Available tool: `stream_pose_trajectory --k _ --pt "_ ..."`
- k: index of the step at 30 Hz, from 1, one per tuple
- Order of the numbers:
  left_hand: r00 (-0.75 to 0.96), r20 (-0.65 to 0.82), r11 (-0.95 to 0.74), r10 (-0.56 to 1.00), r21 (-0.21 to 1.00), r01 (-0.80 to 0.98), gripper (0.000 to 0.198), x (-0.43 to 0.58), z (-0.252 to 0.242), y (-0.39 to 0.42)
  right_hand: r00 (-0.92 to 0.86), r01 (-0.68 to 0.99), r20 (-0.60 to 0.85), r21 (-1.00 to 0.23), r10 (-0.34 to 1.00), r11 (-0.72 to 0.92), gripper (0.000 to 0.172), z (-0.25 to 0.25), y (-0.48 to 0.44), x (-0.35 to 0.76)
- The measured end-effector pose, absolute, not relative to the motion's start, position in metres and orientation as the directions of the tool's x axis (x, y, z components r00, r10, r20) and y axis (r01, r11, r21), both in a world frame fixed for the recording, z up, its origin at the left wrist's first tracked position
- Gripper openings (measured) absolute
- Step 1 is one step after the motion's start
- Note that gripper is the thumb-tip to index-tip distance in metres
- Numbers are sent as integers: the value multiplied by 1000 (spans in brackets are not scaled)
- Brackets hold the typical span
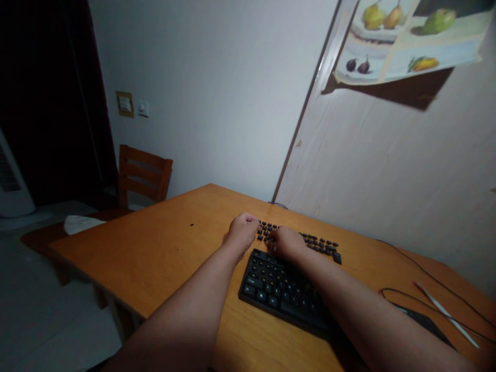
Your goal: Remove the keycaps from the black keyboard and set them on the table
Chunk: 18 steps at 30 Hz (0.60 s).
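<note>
Rows of loose black keycaps [321, 245] lie on the wooden table [155, 248], behind a black keyboard [271, 289]. Several of the keyboard's upper positions are bare of caps, while its front rows still carry theirs. My left hand [242, 232] is closed at the left end of the loose rows, its fingertips beside the keycaps. Over the same rows, just behind the keyboard's back edge, my right hand [287, 242] curls downward with fingers pressed together. What either hand pinches is too small or hidden to make out. My right forearm covers the keyboard's right part.
One small black piece [191, 225] lies apart on the left of the table. At the right are a thin white stick [447, 315], a dark cable [418, 299] and a dark flat object [424, 323]. A wooden chair [143, 173] stands beyond the left edge; a wall runs behind.
</note>
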<state>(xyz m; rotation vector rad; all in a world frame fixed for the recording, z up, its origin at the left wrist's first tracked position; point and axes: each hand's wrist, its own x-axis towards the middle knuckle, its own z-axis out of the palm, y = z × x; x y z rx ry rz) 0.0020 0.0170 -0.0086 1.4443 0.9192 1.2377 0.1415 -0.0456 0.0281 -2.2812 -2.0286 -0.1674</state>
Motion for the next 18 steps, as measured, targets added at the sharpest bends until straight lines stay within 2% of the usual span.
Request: stream_pose_trajectory --k 3,6,10,13,16,18 --pt "198 225 -220 954 974 -46 13 2 -7 16 114 993 144 -3 983 -115 28 34 -50 146" --pt "208 210 -207 955 978 -34 14 2 -4 14 105 992 198 -92 975 -88 31 43 -59 156" --pt "222 217 -215 951 976 -32 15 3 -4 14 56 931 282 -362 958 52 32 54 -82 166" --pt "261 246 -242 934 969 -47 13 5 -6 13 183 782 279 -622 943 32 28 58 -104 166" --pt "330 266 -259 906 964 -66 12 8 -6 9 193 596 159 -803 968 13 20 58 -124 161" --pt "375 263 -259 889 964 -63 12 9 -5 5 122 525 69 -851 990 -5 23 58 -135 158"
